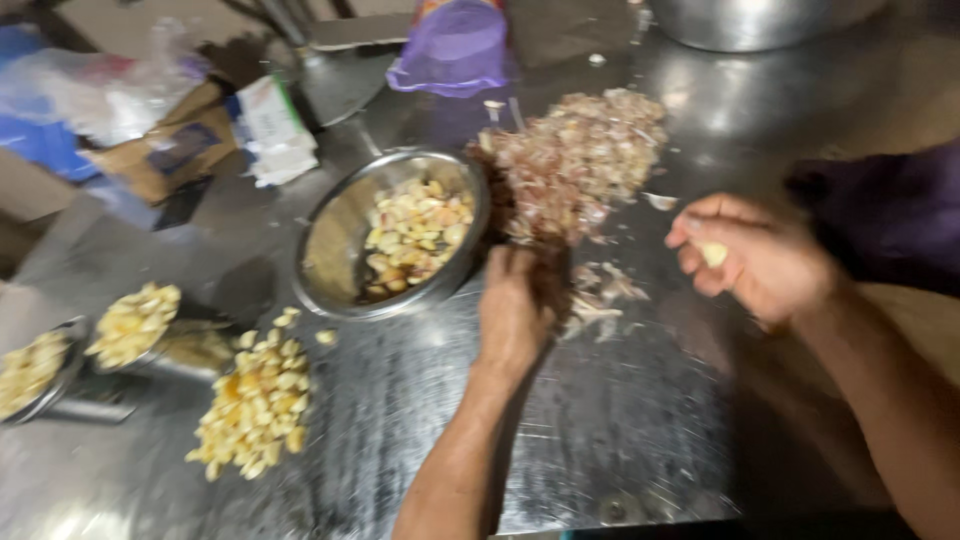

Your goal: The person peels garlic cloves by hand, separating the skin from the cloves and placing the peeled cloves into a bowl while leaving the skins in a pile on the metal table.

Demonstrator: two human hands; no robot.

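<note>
My left hand rests palm down on the steel table, its fingers reaching into the near edge of a heap of garlic skins and unpeeled cloves. Whether it grips anything is hidden. My right hand hovers to the right of the heap, fingers curled around a pale garlic clove. A steel bowl of peeled cloves sits just left of the left hand. The picture is motion-blurred.
A loose pile of peeled cloves lies at front left, beside two small steel dishes of cloves. A purple plastic bag, a large steel pot and cardboard and plastic packaging stand along the far side.
</note>
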